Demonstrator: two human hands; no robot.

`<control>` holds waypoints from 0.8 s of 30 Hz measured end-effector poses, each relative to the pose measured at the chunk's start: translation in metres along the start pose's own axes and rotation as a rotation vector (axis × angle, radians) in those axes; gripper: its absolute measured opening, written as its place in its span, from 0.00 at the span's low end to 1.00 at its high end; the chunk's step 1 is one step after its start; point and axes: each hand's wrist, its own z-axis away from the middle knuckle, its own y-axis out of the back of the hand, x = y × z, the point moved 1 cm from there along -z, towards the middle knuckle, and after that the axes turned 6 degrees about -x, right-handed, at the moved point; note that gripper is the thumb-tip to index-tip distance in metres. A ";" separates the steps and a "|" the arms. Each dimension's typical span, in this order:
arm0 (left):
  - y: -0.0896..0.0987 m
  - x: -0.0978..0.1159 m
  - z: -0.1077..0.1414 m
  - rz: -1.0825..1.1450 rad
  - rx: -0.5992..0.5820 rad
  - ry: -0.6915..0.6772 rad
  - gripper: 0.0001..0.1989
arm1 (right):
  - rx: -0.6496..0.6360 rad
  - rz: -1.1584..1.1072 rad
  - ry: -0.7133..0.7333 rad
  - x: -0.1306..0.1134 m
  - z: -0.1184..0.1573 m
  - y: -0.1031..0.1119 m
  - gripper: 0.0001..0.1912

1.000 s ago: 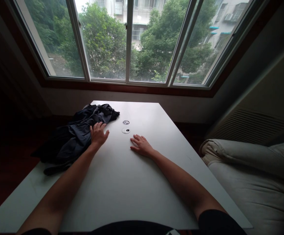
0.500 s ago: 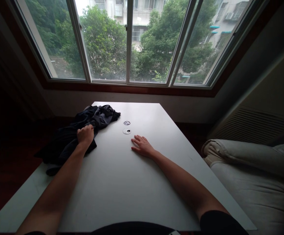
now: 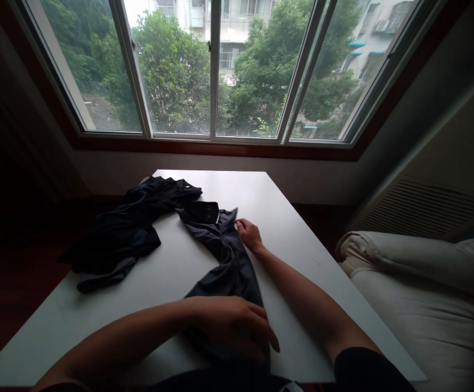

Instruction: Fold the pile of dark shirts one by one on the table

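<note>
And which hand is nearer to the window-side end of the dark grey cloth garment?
Right. The right hand touches a corner of that window-side end; the left hand is over the near part of the garment.

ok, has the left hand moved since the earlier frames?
Yes: against the table, the left hand went right and toward the near side, from the dark clothes to the gray garment.
</note>
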 end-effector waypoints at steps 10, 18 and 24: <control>0.058 -0.109 0.057 -0.718 0.465 0.621 0.33 | -0.003 0.204 0.045 0.009 -0.002 -0.008 0.22; 0.087 -0.121 0.087 -0.803 0.441 0.728 0.13 | 0.005 0.261 0.003 0.026 -0.013 0.007 0.10; 0.121 -0.138 0.142 -0.921 0.898 1.039 0.12 | 0.296 0.049 -0.154 0.079 -0.032 0.039 0.10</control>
